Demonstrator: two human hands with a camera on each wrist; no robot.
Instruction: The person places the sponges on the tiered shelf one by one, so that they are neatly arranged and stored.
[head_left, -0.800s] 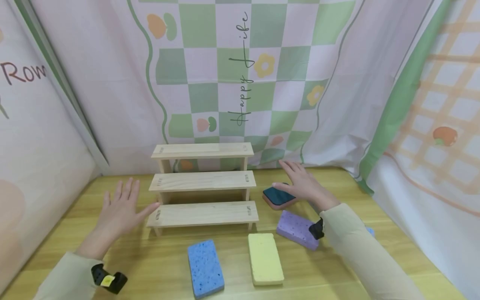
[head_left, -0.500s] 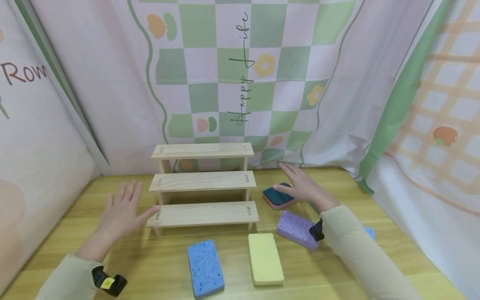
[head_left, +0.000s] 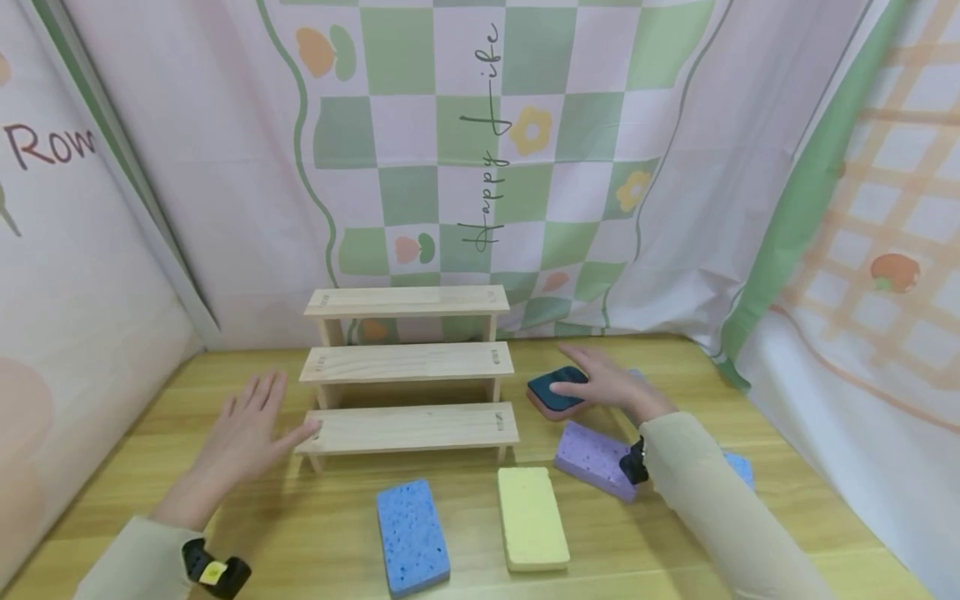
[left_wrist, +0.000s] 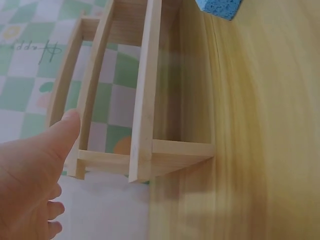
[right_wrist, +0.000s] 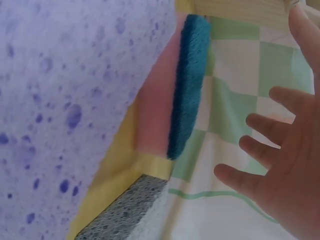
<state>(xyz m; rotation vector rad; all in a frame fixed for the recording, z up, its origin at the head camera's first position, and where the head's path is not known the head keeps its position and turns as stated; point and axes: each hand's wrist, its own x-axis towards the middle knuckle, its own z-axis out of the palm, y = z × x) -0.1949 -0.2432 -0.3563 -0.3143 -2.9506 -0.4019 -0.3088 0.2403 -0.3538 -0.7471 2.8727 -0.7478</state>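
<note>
A three-step wooden shelf [head_left: 412,429] stands on the table. My left hand [head_left: 242,442] hovers beside its left end with fingers spread, holding nothing; in the left wrist view the thumb [left_wrist: 62,135] appears in front of the shelf. To the shelf's right lies a pink sponge with a dark teal scouring top [head_left: 553,389]. Above that sponge my right hand [head_left: 611,385] reaches with fingers extended; the right wrist view shows the hand apart from the sponge. Near the right wrist a purple sponge [head_left: 588,457] lies flat, pitted with holes.
A blue sponge [head_left: 412,537] and a yellow sponge [head_left: 532,518] lie in front of the shelf. Another blue piece [head_left: 738,471] shows past the right sleeve. A speckled grey sponge [right_wrist: 127,210] lies beyond the purple one. A checked curtain [head_left: 480,167] hangs behind.
My right hand has lowered toward the teal-topped sponge. The left hand has dipped slightly. Shelf and sponges stay where they were.
</note>
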